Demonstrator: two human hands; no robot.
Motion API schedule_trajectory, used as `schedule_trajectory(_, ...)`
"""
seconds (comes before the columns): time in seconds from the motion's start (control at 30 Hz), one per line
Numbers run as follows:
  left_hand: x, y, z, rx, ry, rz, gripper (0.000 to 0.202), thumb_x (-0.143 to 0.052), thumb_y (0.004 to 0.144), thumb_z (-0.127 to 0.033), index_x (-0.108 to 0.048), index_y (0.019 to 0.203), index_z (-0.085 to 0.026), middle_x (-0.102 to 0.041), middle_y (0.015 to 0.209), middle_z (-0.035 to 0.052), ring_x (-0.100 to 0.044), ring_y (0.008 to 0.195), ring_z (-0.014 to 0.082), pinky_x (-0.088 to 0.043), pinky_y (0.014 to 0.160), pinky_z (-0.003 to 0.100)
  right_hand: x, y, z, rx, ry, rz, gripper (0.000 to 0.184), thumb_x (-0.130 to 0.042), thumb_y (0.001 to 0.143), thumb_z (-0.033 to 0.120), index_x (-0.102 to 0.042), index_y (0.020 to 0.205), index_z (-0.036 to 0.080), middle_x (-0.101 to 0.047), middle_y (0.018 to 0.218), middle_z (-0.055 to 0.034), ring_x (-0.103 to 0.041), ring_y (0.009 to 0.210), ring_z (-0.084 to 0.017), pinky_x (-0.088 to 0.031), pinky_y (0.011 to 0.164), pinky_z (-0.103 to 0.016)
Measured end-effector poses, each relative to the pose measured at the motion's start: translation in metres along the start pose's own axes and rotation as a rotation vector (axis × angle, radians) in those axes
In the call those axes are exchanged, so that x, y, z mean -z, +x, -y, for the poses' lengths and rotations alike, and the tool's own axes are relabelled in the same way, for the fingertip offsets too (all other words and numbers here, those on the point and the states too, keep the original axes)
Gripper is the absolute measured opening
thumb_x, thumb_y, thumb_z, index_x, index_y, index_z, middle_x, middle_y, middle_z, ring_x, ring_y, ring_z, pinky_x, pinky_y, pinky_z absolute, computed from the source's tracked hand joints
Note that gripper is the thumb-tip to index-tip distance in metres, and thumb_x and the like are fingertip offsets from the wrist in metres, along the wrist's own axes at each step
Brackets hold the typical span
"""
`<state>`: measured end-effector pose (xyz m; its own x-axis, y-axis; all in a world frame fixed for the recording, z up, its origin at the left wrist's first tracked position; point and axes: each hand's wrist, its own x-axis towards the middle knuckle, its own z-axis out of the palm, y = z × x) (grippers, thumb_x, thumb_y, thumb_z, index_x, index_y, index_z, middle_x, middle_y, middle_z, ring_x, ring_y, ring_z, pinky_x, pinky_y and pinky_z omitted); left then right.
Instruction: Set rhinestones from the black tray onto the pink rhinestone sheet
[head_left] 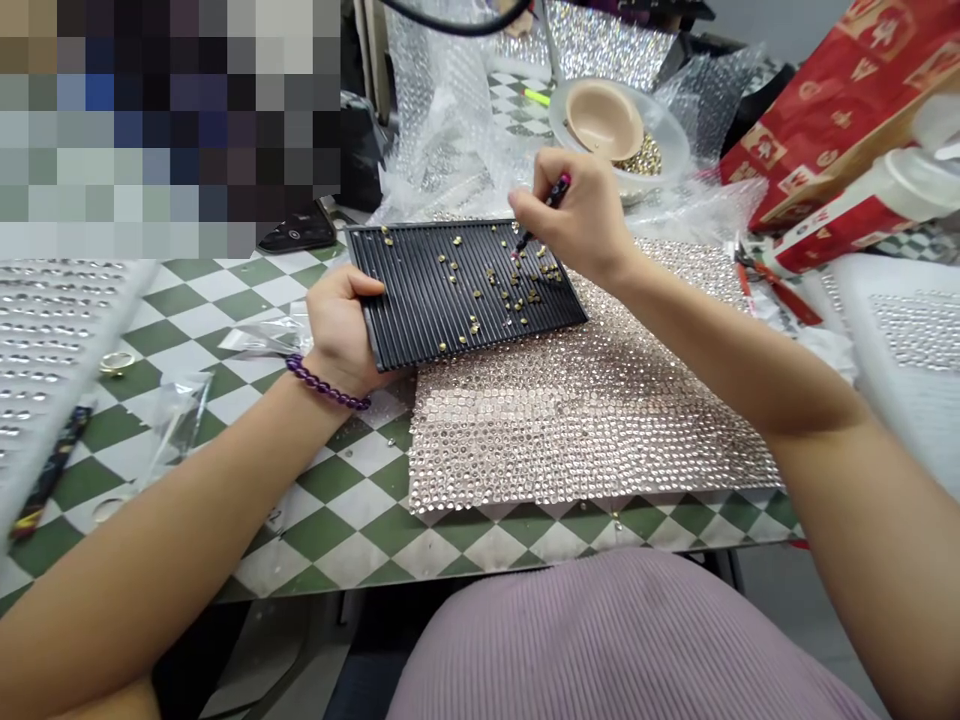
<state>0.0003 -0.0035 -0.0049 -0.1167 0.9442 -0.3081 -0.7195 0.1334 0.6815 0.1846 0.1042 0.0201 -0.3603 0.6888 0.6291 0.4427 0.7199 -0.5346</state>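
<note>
- We see a black ridged tray (pixel 465 290) at centre, with small gold studs (pixel 491 275) scattered across its ridges, thickest toward the right half.
- The left hand (pixel 341 330) grips the tray's lower left edge, its fingers curled together over the rim; a purple bead bracelet (pixel 327 383) circles the wrist.
- The right hand (pixel 577 215) sits above the tray's upper right; its fingers (pixel 544 180) are closed together around a slim dark pen-like tool (pixel 549 210), whose tip lies among the studs.
- The tray's right corner overlaps a rhinestone sheet (pixel 592 420), which offers open room below.
- On a green-and-white checked tabletop (pixel 352 500), a phone (pixel 296 232) lies just beyond the tray's upper left corner.
- Upper centre, bubble wrap (pixel 442 110) surrounds a bowl (pixel 604 120).
</note>
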Motion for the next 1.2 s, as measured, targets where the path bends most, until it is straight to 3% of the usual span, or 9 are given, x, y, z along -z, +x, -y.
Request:
schedule_trajectory(0.13, -0.001, -0.001, -0.001, 0.001, 0.020, 0.008, 0.021, -0.049, 0.052, -0.015, -0.062, 0.069, -0.016, -0.067, 0.075, 0.0103, -0.063, 0.102, 0.0326, -0.054, 0.091, 0.046, 0.022, -0.013, 0.018, 0.028, 0.091, -0.057, 0.043, -0.063, 0.075, 0.009, -0.029, 0.052, 0.023, -0.039, 0.051, 0.0034, -0.035, 0.048, -0.011, -0.028, 0.047, -0.029)
schedule_trajectory(0.3, -0.002, -0.003, -0.001, 0.010, 0.035, -0.002, 0.024, -0.048, 0.052, -0.016, -0.062, 0.072, -0.016, -0.069, 0.079, 0.0114, -0.063, 0.103, 0.0332, -0.054, 0.092, 0.047, 0.047, -0.067, 0.048, -0.001, 0.171, 0.119, 0.038, -0.064, 0.080, 0.016, -0.038, 0.053, 0.022, -0.047, 0.051, 0.0032, -0.042, 0.046, -0.008, -0.031, 0.042, -0.026)
schedule_trajectory(0.47, -0.002, -0.002, -0.001, 0.009, 0.038, -0.027, 0.024, -0.048, 0.052, -0.015, -0.062, 0.072, -0.018, -0.067, 0.072, 0.0089, -0.063, 0.103, 0.0320, -0.054, 0.094, 0.046, 0.057, -0.108, 0.058, 0.040, 0.166, 0.257, 0.035, -0.063, 0.081, 0.013, -0.042, 0.053, 0.020, -0.053, 0.049, 0.0033, -0.048, 0.044, -0.007, -0.033, 0.040, -0.023)
schedule_trajectory(0.83, -0.002, -0.002, -0.001, 0.005, 0.056, -0.039, 0.023, -0.050, 0.051, -0.015, -0.059, 0.071, -0.021, -0.071, 0.079, 0.0088, -0.061, 0.109, 0.0325, -0.053, 0.094, 0.048, 0.056, -0.117, 0.053, 0.177, 0.067, 0.264, 0.034, -0.061, 0.079, 0.010, -0.039, 0.055, 0.020, -0.053, 0.050, 0.0034, -0.049, 0.046, -0.007, -0.033, 0.042, -0.022)
schedule_trajectory(0.97, -0.002, -0.002, -0.002, 0.010, 0.049, -0.036, 0.026, -0.050, 0.051, -0.016, -0.061, 0.075, -0.018, -0.069, 0.077, 0.0096, -0.062, 0.106, 0.0327, -0.053, 0.094, 0.048, 0.059, -0.114, 0.057, 0.177, 0.080, 0.216, 0.035, -0.063, 0.078, 0.008, -0.039, 0.055, 0.019, -0.056, 0.050, 0.0019, -0.051, 0.046, -0.007, -0.034, 0.042, -0.022)
schedule_trajectory(1.2, -0.003, -0.002, -0.002, 0.035, 0.036, -0.076, 0.033, -0.048, 0.051, -0.015, -0.063, 0.080, -0.012, -0.065, 0.069, 0.0093, -0.066, 0.096, 0.0317, -0.054, 0.090, 0.048, 0.052, -0.118, 0.052, 0.207, 0.085, 0.290, 0.036, -0.060, 0.082, 0.009, -0.038, 0.055, 0.019, -0.051, 0.049, 0.0034, -0.048, 0.046, -0.006, -0.034, 0.043, -0.021)
